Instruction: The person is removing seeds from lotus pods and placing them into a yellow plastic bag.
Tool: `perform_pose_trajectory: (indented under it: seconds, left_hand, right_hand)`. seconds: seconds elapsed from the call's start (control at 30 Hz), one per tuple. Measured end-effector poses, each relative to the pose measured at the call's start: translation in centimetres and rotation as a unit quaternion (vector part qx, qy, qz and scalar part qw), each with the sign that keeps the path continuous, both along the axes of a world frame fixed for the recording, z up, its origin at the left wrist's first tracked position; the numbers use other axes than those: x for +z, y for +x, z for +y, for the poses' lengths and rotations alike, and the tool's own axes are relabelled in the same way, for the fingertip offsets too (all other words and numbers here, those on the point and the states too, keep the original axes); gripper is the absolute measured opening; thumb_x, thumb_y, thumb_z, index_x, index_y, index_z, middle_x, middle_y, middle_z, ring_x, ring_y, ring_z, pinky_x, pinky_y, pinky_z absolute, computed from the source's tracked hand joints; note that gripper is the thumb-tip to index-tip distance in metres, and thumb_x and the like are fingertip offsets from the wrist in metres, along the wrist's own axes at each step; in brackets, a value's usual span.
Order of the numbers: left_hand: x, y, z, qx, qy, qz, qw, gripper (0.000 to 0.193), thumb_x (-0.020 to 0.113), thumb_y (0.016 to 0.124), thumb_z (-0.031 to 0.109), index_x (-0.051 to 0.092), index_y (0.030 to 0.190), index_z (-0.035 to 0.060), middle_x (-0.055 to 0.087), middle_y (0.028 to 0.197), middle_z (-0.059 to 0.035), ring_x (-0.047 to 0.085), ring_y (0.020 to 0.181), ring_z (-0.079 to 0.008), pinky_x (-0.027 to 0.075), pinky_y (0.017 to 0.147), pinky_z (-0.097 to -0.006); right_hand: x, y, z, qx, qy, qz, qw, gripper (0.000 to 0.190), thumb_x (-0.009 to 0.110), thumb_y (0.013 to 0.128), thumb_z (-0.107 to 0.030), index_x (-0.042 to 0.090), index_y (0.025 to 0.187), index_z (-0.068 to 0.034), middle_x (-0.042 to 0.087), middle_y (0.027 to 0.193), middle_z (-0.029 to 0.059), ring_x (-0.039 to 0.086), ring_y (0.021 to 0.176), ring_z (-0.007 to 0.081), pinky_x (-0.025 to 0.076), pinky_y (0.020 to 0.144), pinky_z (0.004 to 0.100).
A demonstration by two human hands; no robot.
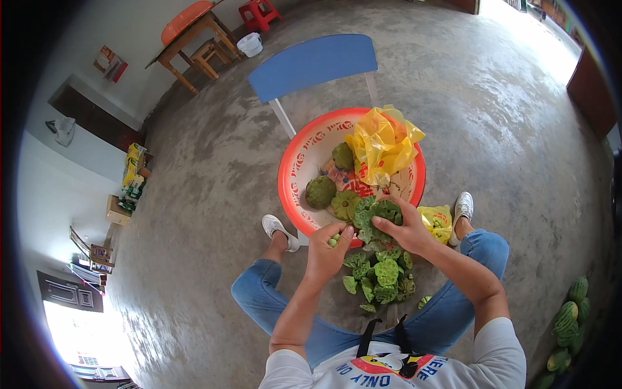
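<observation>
My right hand (406,226) grips a torn green lotus seed pod (374,219) over the near rim of a red-rimmed enamel basin (287,204). Beside it, my left hand (329,250) is curled around a few green lotus seeds (333,239), its thumb and forefinger close to the pod's edge. Inside the basin lie a whole lotus pod (320,192), a second pod (343,155) and a third (345,205). A crumpled yellow plastic bag (381,146) fills the basin's far right side. Below my hands, several torn pod pieces (386,272) are heaped on the floor.
The basin rests on a chair with a blue backrest (313,65). A small yellow bag with green seeds (436,222) stands by my right foot. Watermelons (566,321) line the right side. A wooden table (194,29), a white bucket (250,44) and a red stool (259,14) stand farther off.
</observation>
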State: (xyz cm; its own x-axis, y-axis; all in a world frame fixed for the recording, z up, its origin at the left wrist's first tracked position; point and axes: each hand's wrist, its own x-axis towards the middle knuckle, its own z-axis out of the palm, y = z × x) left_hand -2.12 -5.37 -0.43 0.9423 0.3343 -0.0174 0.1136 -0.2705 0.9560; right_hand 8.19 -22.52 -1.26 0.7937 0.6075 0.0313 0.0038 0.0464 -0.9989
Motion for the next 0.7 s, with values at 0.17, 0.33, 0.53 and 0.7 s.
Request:
perform_pose_trajectory:
  seconds: [0.17, 0.33, 0.53, 0.7]
  left_hand:
    - [-0.2, 0.0, -0.5, 0.01, 0.048, 0.01, 0.999, 0.021, 0.063, 0.089, 0.016, 0.064, 0.092, -0.0047, 0.064, 0.075, -0.0065, 0.054, 0.069, -0.0087, 0.045, 0.064, -0.0256]
    - [0.3, -0.2, -0.3, -0.013, -0.003, 0.005, 1.0, 0.021, 0.063, 0.089, 0.015, 0.064, 0.095, -0.0049, 0.064, 0.075, -0.005, 0.054, 0.067, -0.008, 0.044, 0.062, -0.0236]
    - [-0.1, -0.4, 1.2, -0.001, -0.272, 0.017, 0.962, 0.019, 0.054, 0.089, 0.009, 0.062, 0.104, -0.0001, 0.055, 0.066, -0.0028, 0.045, 0.052, -0.0071, 0.033, 0.045, -0.0201]
    - [-0.7, -0.8, 3.0, -0.013, -0.555, -0.064, 0.829, 0.023, 0.043, 0.091, 0.015, 0.051, 0.109, 0.0028, 0.049, 0.065, -0.0062, 0.038, 0.046, -0.0104, 0.024, 0.037, -0.0202]
  right_hand:
    - [0.4, 0.1, 0.2, -0.037, -0.075, -0.289, 0.954, 0.037, 0.069, 0.083, -0.02, 0.052, 0.108, 0.001, 0.063, 0.089, 0.0085, 0.062, 0.08, 0.0139, 0.051, 0.067, 0.0282]
    - [0.6, 0.2, -0.1, 0.024, -0.046, -0.019, 0.998, 0.04, 0.07, 0.083, -0.02, 0.052, 0.112, 0.001, 0.062, 0.094, 0.008, 0.061, 0.076, 0.0139, 0.05, 0.06, 0.0267]
    - [-1.0, 1.5, -0.2, 0.024, -0.04, -0.005, 0.999, 0.046, 0.071, 0.084, -0.022, 0.05, 0.119, -0.002, 0.061, 0.102, 0.004, 0.058, 0.086, 0.0099, 0.049, 0.071, 0.025]
    - [1.2, 2.0, -0.4, 0.036, -0.076, 0.005, 0.996, 0.047, 0.071, 0.082, -0.022, 0.05, 0.119, -0.002, 0.063, 0.1, 0.0084, 0.061, 0.087, 0.0147, 0.049, 0.075, 0.0293]
